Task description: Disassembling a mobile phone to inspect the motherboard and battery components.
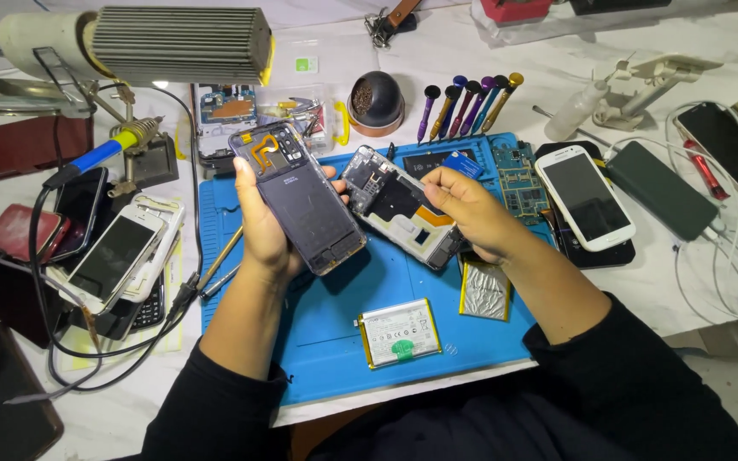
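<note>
A person at a phone-repair worktop (711, 282) holds two opened handsets over a blue mat (335, 341). The left hand (264, 224) grips a dark phone frame (297, 195) w/ back cover off, fingers (330, 173) wrapped round its far edge, thumb on the near side; orange flex cable showing at the top end. The right hand (469, 211) pinches a second opened phone (400, 206) by its lower right corner, fingers closed narrow on the edge, the body tilted and just beside the first frame, approx. touching at the upper corners.

Judgement: doing this well means keeping both frames held by the edges only, off the exposed boards and flex, and level enough that nothing loose drops out.

Below the fingers, on the mat: a flat battery w/ green sticker (399, 331) and a silvery battery pouch (483, 290), the latter just under the right wrist. Beyond the right fingers, a green circuit board (518, 177) and a row of purple-handled screwdrivers (465, 107). Right of them, a white smartphone (584, 197) on a dark one. Left of the left fingers, a pile of old phones (117, 252), cables, and a soldering iron (100, 154) on its stand. A lamp head (183, 44) hangs above that side, crowding the left hand's room to move.
</note>
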